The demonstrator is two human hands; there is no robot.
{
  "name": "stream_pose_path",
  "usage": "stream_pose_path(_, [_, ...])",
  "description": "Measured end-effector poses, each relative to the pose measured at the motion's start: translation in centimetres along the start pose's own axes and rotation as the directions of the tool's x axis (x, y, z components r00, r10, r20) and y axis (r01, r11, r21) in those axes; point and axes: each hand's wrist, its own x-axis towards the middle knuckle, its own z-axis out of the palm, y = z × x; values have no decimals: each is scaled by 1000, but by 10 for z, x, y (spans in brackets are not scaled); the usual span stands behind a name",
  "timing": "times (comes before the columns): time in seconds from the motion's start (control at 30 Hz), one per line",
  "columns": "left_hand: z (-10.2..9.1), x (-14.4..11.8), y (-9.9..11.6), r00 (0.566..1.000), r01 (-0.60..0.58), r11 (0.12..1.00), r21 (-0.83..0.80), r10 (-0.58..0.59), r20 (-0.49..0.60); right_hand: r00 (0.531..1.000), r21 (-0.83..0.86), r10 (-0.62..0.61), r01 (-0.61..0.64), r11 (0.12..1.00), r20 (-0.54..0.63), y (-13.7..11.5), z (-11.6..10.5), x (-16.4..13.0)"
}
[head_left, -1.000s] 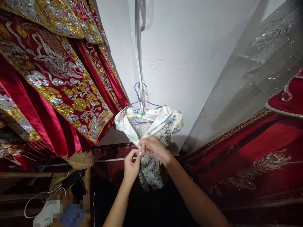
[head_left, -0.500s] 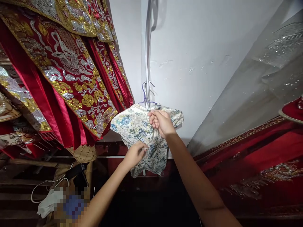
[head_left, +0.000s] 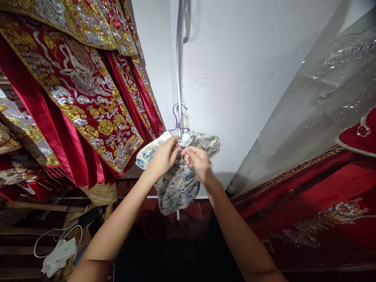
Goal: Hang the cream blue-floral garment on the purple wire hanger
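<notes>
A small white garment with a blue floral print (head_left: 179, 184) hangs on a thin purple wire hanger (head_left: 177, 119), which hooks onto a pale vertical strip (head_left: 179, 58) running up the white wall (head_left: 241, 78). Both of the person's arms reach up to it from the bottom of the view.

The left hand (head_left: 163, 156) and the right hand (head_left: 198, 160) meet at the garment's neckline, just below the hanger's hook. Each hand is closed, fingertips pinching the fabric at the collar, nearly touching one another. Whether they hold a button or fastening there is too small to tell.

The likely risk is that a tug on the collar could lift the light hanger off its strip, dropping the garment to the dark floor (head_left: 176, 258) below. The fabric looks silky, so it could also slide off the narrow hanger shoulders if pulled to one side.

No table carries anything here; the garment hangs free against the wall. To the left, heavy red robes with gold and silver embroidery (head_left: 82, 90) hang close, their hem just beside the garment's sleeve. To the right, more red embroidered cloth (head_left: 317, 203) lies under a clear plastic cover (head_left: 323, 78). In the lower left corner sit a woven basket (head_left: 100, 194), a white cable (head_left: 49, 235) and crumpled white cloth (head_left: 57, 256).
</notes>
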Motion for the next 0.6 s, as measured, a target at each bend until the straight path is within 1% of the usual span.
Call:
stream_pose_path(0.1, [-1, 0, 1, 999, -25, 1000, -2, 25, 24, 998, -15, -22, 23, 1000, 61, -4, 0, 1])
stream_pose_path(0.17, [-5, 2, 3, 999, -30, 999, -21, 29, -21, 998, -75, -39, 44, 996, 59, 1, 1, 5])
stream_pose_path(0.2, [-8, 2, 2, 997, -19, 999, -35, 16, -74, 998, -118, -42, 47, 992, 45, 7, 1, 7])
stream_pose_path(0.23, [-13, 2, -1, 988, 4, 998, -56, -13, -155, 999, -164, -36, 40, 986, 26, 16, 0, 7])
stream_pose_path(0.27, [-19, 0, -7, 963, 41, 995, -92, -64, -261, 1000, -206, -19, 20, 978, 7, 27, 0, 6])
stream_pose_path(0.3, [-25, -3, -16, 914, 87, 984, -155, -140, -382, 1000, -237, 11, -12, 971, -7, 39, -2, 3])
stream_pose_path(0.33, [-31, -8, -27, 829, 133, 954, -269, -255, -497, 999, -255, 46, -48, 966, -12, 51, -3, -1])
stream_pose_path(0.37, [-36, -16, -40, 718, 162, 898, -410, -392, -574, 997, -261, 79, -77, 962, -5, 61, -4, -8])
stream_pose_path(0.4, [-39, -25, -54, 596, 162, 811, -562, -534, -599, 994, -255, 104, -97, 962, 17, 70, -4, -15])
stream_pose_path(0.43, [-39, -37, -67, 485, 143, 677, -722, -684, -545, 992, -241, 118, -104, 965, 44, 76, -4, -22])
stream_pose_path(0.47, [-36, -50, -78, 440, 150, 601, -785, -751, -492, 990, -222, 123, -104, 969, 71, 81, -3, -30])
stream_pose_path(0.5, [-29, -64, -88, 413, 162, 555, -816, -789, -455, 988, -202, 122, -101, 974, 92, 83, -2, -38])
stream_pose_path(0.57, [-4, -95, -97, 382, 196, 483, -853, -839, -387, 986, -154, 130, -114, 981, 101, 85, 2, -52])
stream_pose_path(0.6, [13, -110, -98, 378, 214, 448, -868, -858, -349, 985, -128, 144, -132, 983, 92, 85, 3, -58])
